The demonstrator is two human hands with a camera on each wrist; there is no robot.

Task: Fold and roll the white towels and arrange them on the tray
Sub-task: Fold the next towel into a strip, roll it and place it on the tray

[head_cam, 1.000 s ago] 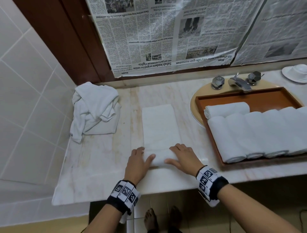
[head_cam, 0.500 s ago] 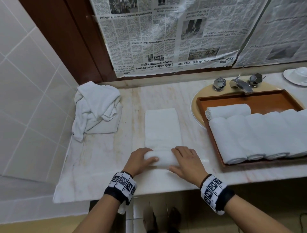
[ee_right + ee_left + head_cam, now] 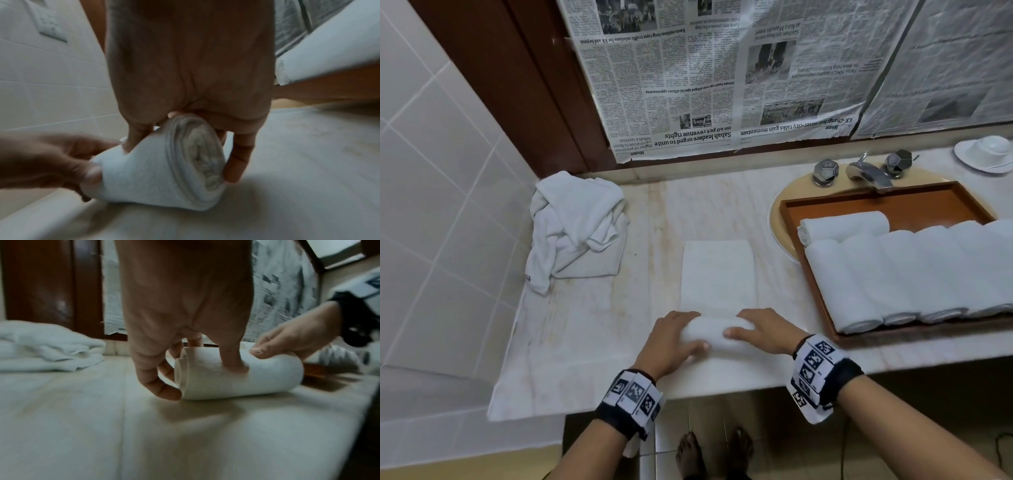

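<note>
both hands work at the near edge of the tabletop. left hand curls over the left end of the towel roll, thumb pressed into the cloth on the near side, fingers wrapped over the top. right hand grips the right end likewise, thumb on the near face, fingers over the far side. both are holding the roll, not flat on it.

left wrist view: the spiral at the left end sits fairly flush, layers stacked evenly. right wrist view: the right end shows a tight core, outer wraps a little looser.

beyond the roll, the unrolled strip lies flat and straight, running away from the person. roughly a third rolled, by my estimate.

method note (judgement): keep both hands level so the ends advance together; uneven pressure would cone the roll. draw back slightly against the flat strip before each turn to keep wraps tight. watch the strip's edges for drift.

right of that, the tray sits over the sink with a row of finished rolls plus one crosswise roll behind. far left, a crumpled towel heap waits.
</note>
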